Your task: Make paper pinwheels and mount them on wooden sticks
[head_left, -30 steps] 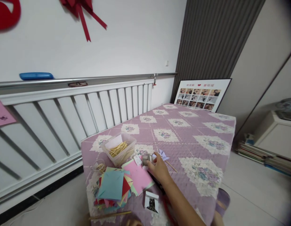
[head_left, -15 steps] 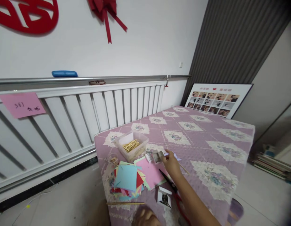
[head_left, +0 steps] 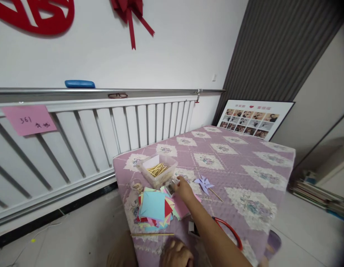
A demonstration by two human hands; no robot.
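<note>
Your right hand (head_left: pixel 184 188) pinches a small grey box (head_left: pixel 170 189) beside the tub of sticks (head_left: pixel 158 171); left hand (head_left: pixel 176 256) grip: cannot tell.

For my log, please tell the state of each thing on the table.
plastic box: open, holds gold sticks
paper stack: fanned, flat
pinwheel: lying flat
right hand: touching small grey item
left hand: partly cut off, grip unclear

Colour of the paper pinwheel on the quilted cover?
A pale purple paper pinwheel, clearest in head view.
</note>
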